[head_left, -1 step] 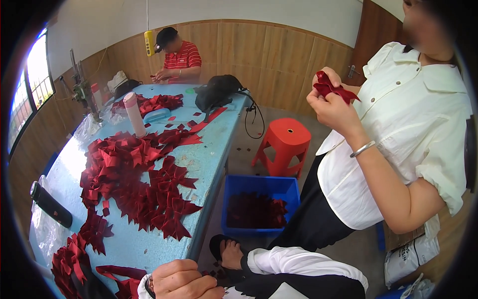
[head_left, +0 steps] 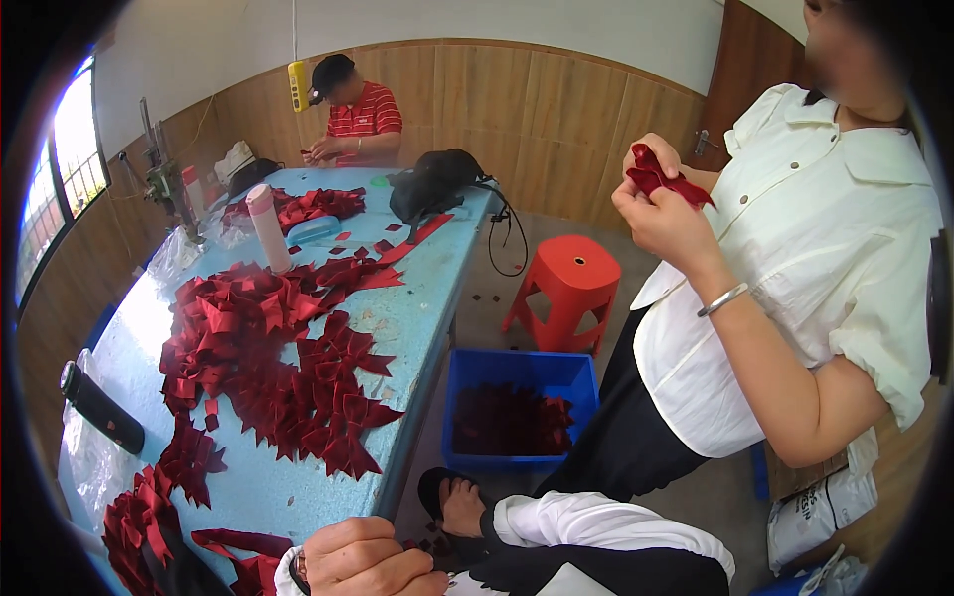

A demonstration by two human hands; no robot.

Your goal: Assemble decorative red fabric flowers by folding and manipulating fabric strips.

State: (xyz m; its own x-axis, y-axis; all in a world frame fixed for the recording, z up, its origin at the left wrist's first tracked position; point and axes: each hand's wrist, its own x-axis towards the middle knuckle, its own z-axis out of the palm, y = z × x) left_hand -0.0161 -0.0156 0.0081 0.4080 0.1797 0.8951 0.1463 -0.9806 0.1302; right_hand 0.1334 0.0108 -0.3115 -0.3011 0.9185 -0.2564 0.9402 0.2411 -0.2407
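My left hand [head_left: 370,559] is curled closed at the bottom edge, knuckles up. Whatever its fingers might hold is hidden. Close by its wrist lies a dark red ribbon loop [head_left: 238,544] at the table's near edge. My right hand [head_left: 463,509], at the end of a white sleeve with a dark cuff, rests with its fingers laid on a dark rounded thing [head_left: 432,490] that I cannot make out. On the blue table [head_left: 288,497] lies a big heap of dark red ribbon bows [head_left: 248,348]. A smaller bunch of bows [head_left: 139,526] is at the near left.
At right a person in a white shirt [head_left: 785,248] handles a red ribbon bow [head_left: 661,179]. A blue bin [head_left: 522,360] with bows and a red stool [head_left: 571,268] stand on the floor. A black bottle [head_left: 104,409] and pink bottle [head_left: 266,228] are on the table; another person [head_left: 363,119] works beyond.
The red bow has shifted and folded slightly in the fingers of the person at right. My own hands have not visibly moved.
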